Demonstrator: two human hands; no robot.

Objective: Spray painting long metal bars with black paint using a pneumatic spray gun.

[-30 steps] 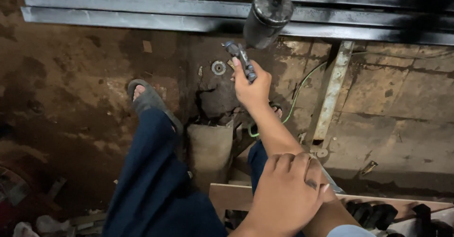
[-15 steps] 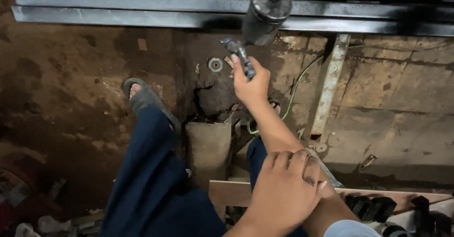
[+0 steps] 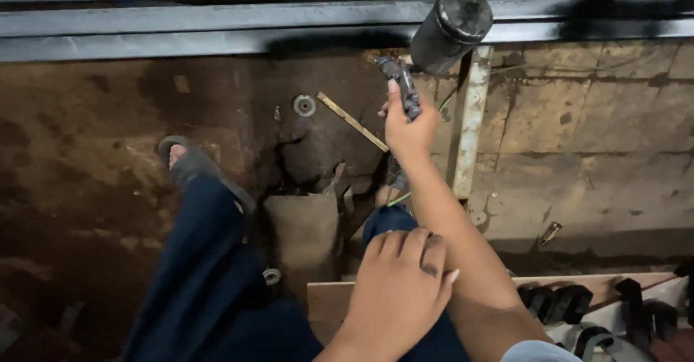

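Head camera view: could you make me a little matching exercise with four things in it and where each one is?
Things:
1. black-cupped metal spray gun
2. left hand
3. small round metal washer
4. grey rubber sandal

Places:
A. lying flat on the dirty floor
B. on a foot, by the blue trouser leg
C. gripped in the right hand
D. resting on the right forearm

Pairs: 1-C, 2-D, 3-A, 4-B

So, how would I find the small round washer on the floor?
Start at the long dark steel bars across the top. Just below them, left of the right hand holding the spray gun, lies the washer. It is the only small metal ring, beside a thin brass-coloured strip.
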